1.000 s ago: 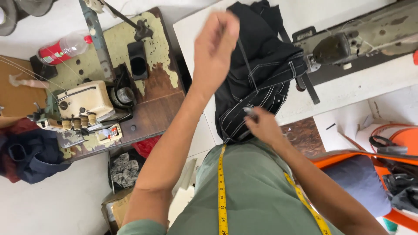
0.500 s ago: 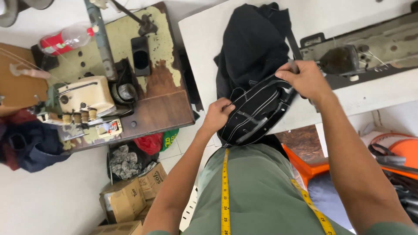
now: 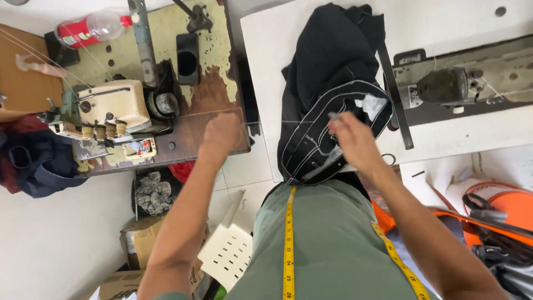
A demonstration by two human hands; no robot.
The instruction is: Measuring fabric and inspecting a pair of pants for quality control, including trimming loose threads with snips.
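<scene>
A black garment with white stitching lies bunched on the white table in front of me. My right hand hovers over its lower part, fingers pinched on a small grey tool. My left hand is out to the left over the worn wooden table, closed into a fist. Whether it holds a thread I cannot tell. A yellow tape measure hangs round my neck over my green shirt.
A grey sewing machine lies on the white table to the right. A cream overlock machine and a plastic bottle sit at left. Below are a white perforated stool, cardboard boxes, dark cloth and orange gear.
My left hand dropped from high up onto the garment, then swung out left over the wooden table. My right hand moved from the garment's right edge back over its middle.
</scene>
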